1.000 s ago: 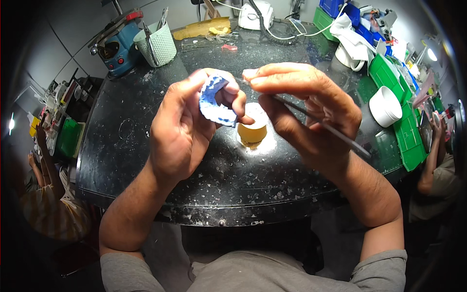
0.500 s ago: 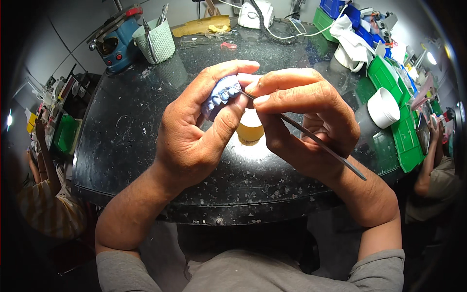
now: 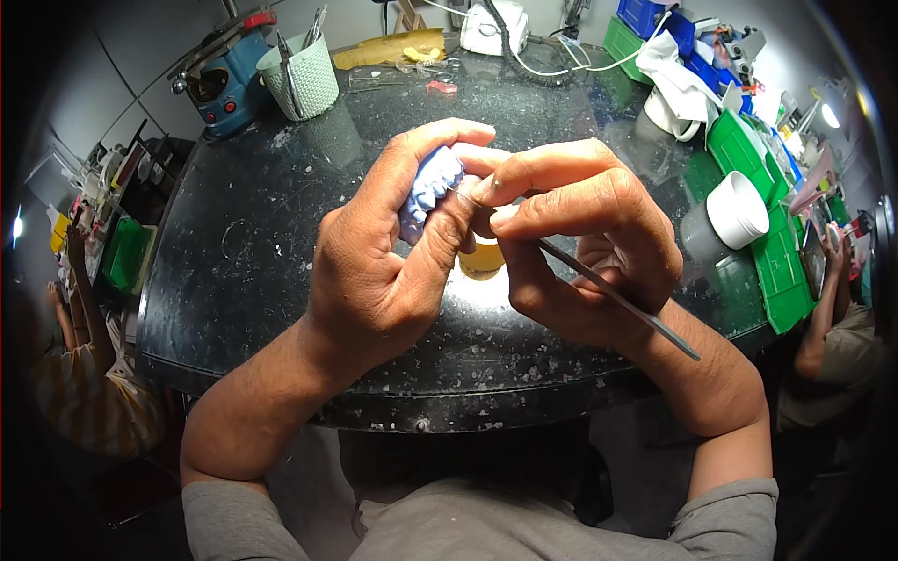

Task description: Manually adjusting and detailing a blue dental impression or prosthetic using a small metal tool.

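A bluish dental model with a row of moulded teeth is gripped in my left hand, the thumb in front and the fingers curled behind it. My right hand pinches a thin dental carving tool like a pen. Its dark handle slants down to the right across my wrist, and its fine tip reaches the teeth by my left thumb. Beneath the hands, a small yellow jar stands on the black table, partly hidden by my fingers.
A pale green basket of tools and a blue machine stand at the back left. A white device with a cable sits at the back. On the right are a white cup and green bins. Other people work at both sides.
My left hand has turned the dental model slightly, so its teeth face differently. The right hand and carving tool have shifted a little to the left; more of the yellow jar is covered.
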`<state>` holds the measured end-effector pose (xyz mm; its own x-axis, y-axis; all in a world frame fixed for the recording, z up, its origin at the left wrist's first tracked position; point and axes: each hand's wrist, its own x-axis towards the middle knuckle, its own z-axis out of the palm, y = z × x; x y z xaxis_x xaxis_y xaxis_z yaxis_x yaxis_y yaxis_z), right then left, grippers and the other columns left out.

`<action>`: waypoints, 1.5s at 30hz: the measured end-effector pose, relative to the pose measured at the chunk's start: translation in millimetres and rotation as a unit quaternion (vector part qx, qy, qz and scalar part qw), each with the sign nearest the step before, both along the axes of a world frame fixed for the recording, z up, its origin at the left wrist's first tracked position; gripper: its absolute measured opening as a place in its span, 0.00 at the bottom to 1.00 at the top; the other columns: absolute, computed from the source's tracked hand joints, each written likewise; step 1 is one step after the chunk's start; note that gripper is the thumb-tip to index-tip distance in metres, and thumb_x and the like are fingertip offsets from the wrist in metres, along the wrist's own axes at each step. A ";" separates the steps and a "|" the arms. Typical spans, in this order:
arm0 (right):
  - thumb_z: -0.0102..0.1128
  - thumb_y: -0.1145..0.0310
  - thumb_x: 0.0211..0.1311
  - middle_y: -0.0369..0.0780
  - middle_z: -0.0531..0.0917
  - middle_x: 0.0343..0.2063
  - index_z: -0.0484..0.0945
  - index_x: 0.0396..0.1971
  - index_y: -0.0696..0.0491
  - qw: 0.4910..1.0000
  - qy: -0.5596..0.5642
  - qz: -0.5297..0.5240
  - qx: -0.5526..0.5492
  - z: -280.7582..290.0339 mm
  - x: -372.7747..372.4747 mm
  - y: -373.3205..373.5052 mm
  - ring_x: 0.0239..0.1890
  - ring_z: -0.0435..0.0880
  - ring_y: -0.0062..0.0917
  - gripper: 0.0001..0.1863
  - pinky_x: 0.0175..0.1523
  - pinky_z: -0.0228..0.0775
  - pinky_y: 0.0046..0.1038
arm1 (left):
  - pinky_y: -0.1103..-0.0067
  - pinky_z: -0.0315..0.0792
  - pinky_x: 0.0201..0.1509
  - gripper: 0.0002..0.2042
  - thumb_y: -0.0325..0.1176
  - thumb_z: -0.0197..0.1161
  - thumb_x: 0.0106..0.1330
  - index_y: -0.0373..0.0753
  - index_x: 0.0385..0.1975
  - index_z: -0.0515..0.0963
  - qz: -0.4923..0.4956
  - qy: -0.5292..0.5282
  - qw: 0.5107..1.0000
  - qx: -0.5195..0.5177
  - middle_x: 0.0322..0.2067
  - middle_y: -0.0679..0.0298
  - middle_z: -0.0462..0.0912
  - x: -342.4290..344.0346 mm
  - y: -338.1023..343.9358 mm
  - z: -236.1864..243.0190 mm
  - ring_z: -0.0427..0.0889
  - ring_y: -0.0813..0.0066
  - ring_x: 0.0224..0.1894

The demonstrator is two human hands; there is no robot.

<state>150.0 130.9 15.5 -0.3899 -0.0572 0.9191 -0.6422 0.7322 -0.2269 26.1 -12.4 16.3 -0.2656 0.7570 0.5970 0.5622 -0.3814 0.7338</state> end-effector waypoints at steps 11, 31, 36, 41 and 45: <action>0.69 0.85 0.52 0.49 0.83 0.40 0.80 0.39 0.56 0.998 -0.019 -0.024 0.046 7.8 6.0 2.1 0.45 0.86 0.33 0.14 0.47 0.83 0.32 | 0.91 0.70 0.32 0.18 0.30 0.53 0.75 0.29 0.61 0.68 -0.012 -0.038 0.999 0.005 0.47 0.62 0.79 1.3 0.7 -1.1 0.74 0.90 0.31; 0.71 0.83 0.51 0.48 0.84 0.40 0.81 0.37 0.56 0.997 -0.029 -0.047 0.045 8.1 6.9 0.2 0.43 0.87 0.30 0.13 0.46 0.81 0.29 | 0.90 0.71 0.29 0.17 0.27 0.51 0.75 0.29 0.60 0.69 0.000 -0.023 1.000 0.000 0.48 0.60 0.79 0.3 0.8 -2.1 0.76 0.90 0.30; 0.70 0.83 0.52 0.47 0.84 0.38 0.81 0.36 0.57 0.998 -0.030 -0.048 0.042 10.7 7.6 -1.1 0.43 0.87 0.32 0.11 0.46 0.82 0.30 | 0.90 0.72 0.31 0.17 0.27 0.51 0.74 0.28 0.60 0.69 -0.010 -0.037 0.999 -0.017 0.50 0.59 0.79 1.5 -1.0 0.8 0.77 0.89 0.33; 0.70 0.83 0.52 0.48 0.84 0.37 0.81 0.34 0.58 0.998 -0.018 -0.045 0.041 8.6 5.1 0.7 0.44 0.88 0.35 0.10 0.45 0.82 0.31 | 0.84 0.76 0.49 0.17 0.26 0.51 0.73 0.27 0.59 0.70 -0.005 0.004 1.000 0.010 0.53 0.56 0.79 -1.2 1.8 -0.8 0.80 0.79 0.47; 0.70 0.84 0.52 0.47 0.84 0.36 0.81 0.33 0.58 0.997 -0.036 -0.063 0.020 8.7 7.6 -4.4 0.44 0.89 0.35 0.10 0.46 0.83 0.32 | 0.78 0.70 0.62 0.17 0.26 0.52 0.73 0.26 0.58 0.70 -0.012 -0.016 1.000 -0.003 0.54 0.54 0.78 -0.1 -0.2 0.5 0.78 0.72 0.56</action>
